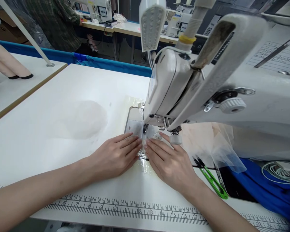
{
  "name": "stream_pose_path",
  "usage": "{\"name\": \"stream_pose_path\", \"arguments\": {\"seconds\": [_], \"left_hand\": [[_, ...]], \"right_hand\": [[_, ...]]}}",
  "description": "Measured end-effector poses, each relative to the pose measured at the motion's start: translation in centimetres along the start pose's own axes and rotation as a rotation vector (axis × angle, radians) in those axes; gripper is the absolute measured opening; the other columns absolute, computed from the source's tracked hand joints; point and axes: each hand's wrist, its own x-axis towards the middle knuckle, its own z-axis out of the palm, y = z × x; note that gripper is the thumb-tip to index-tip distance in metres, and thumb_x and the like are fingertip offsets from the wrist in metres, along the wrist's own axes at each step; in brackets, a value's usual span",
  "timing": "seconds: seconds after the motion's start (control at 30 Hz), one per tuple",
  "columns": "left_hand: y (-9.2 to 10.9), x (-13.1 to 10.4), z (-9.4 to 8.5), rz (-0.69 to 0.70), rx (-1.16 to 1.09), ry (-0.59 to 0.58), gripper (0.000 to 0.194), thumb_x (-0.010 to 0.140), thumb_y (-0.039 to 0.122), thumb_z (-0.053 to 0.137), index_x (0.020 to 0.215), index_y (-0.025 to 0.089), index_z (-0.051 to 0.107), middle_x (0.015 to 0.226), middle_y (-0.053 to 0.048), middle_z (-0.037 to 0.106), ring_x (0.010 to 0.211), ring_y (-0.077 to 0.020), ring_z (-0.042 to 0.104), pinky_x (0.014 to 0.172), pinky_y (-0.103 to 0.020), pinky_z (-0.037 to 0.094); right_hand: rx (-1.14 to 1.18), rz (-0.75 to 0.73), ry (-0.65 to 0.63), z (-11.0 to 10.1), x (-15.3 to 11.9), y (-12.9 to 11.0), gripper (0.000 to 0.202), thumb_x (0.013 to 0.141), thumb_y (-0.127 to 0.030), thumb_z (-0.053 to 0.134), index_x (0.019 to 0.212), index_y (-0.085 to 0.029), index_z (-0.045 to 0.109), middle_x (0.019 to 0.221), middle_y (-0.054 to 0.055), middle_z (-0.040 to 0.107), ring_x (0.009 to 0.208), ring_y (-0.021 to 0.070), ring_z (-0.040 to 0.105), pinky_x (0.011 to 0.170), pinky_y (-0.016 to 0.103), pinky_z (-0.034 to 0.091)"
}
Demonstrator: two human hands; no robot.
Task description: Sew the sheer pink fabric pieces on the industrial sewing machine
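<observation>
My left hand (117,156) lies flat, fingers stretched out, just left of the needle area of a white sewing machine (170,83). Opposite it, my right hand (171,162) rests palm down with fingers extended, its fingertips close to the left ones. Between them are the presser foot (144,129) and the metal plate (134,124), with clear tape (145,167) along the table in front. Whether thin fabric lies beneath my fingers, I cannot tell. Sheer peach fabric (198,138) spreads under the machine arm, right of my right hand.
Green thread snips (214,183), a black phone (239,185), blue cloth (275,196) and a coiled cable (280,170) lie at the right. A printed ruler (125,207) runs along the front edge. Behind the blue-edged table, a person in a plaid sleeve (62,13) is near other machines.
</observation>
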Motion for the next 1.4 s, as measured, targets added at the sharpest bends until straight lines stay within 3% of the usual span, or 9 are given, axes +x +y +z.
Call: {"name": "stream_pose_path", "arguments": {"seconds": [0.3, 0.57, 1.07, 1.4], "left_hand": [[-0.5, 0.2, 0.5, -0.059, 0.023, -0.035, 0.031, 0.097, 0.024, 0.049, 0.119, 0.009, 0.065, 0.119, -0.011, 0.070, 0.114, -0.0222, 0.065, 0.107, -0.042, 0.049], [0.0, 0.1, 0.2, -0.087, 0.064, -0.036, 0.032, 0.097, 0.028, 0.051, 0.113, 0.006, 0.067, 0.115, -0.013, 0.071, 0.110, -0.0235, 0.067, 0.101, -0.041, 0.054], [-1.3, 0.7, 1.0, -0.134, 0.066, -0.056, 0.039, 0.098, 0.035, 0.049, 0.118, 0.006, 0.066, 0.119, -0.013, 0.069, 0.113, -0.0251, 0.065, 0.102, -0.040, 0.052], [-2.1, 0.9, 1.4, -0.176, 0.020, -0.080, 0.045, 0.099, 0.039, 0.047, 0.122, 0.005, 0.064, 0.123, -0.013, 0.067, 0.117, -0.0268, 0.063, 0.102, -0.041, 0.051]], "right_hand": [[-0.057, 0.064, -0.027, 0.4, 0.3, 0.1, 0.020, 0.093, -0.014, 0.057, 0.102, -0.013, 0.074, 0.110, 0.009, 0.074, 0.083, 0.0183, 0.072, 0.095, 0.041, 0.051], [-0.096, 0.085, -0.038, 0.2, 0.7, 0.0, 0.022, 0.096, -0.022, 0.055, 0.101, -0.014, 0.074, 0.108, 0.008, 0.075, 0.076, 0.0172, 0.072, 0.092, 0.041, 0.051], [-0.133, 0.131, -0.061, 0.9, 1.0, 0.7, 0.025, 0.097, -0.023, 0.053, 0.109, -0.013, 0.072, 0.109, 0.007, 0.074, 0.094, 0.0222, 0.070, 0.100, 0.044, 0.047], [-0.166, 0.128, -0.076, 0.7, 0.6, 1.3, 0.028, 0.097, -0.028, 0.052, 0.115, -0.013, 0.069, 0.102, 0.007, 0.076, 0.093, 0.0230, 0.070, 0.100, 0.044, 0.046]]}}
